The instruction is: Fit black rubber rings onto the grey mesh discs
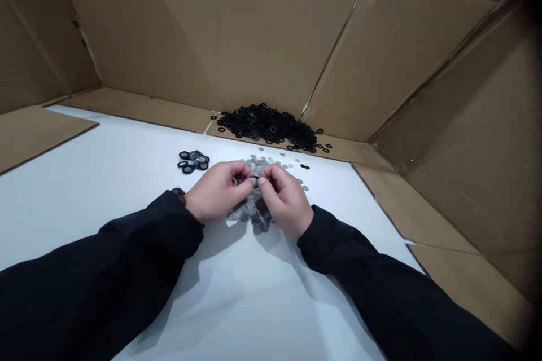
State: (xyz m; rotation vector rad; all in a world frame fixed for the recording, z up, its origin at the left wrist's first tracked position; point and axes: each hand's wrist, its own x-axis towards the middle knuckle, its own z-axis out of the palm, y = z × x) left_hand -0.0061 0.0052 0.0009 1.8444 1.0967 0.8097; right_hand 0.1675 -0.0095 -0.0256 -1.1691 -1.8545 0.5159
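My left hand (222, 189) and my right hand (285, 194) meet over the middle of the white table. Between their thumbs and fingertips they pinch a small black ring (256, 178), mostly covered by the fingers. Beneath and around them spreads a loose pile of thin grey mesh discs (259, 225). To the left of my left hand lies a small group of black rings with grey discs in them (188, 169). Whether the ring in my fingers has a disc in it is hidden.
A large heap of black rings (266, 124) lies against the back cardboard wall (271, 28). Two black rings (305, 167) rest on the table to the right. Cardboard strips (139, 111) edge the white tabletop (254, 304), and cardboard walls stand on both sides.
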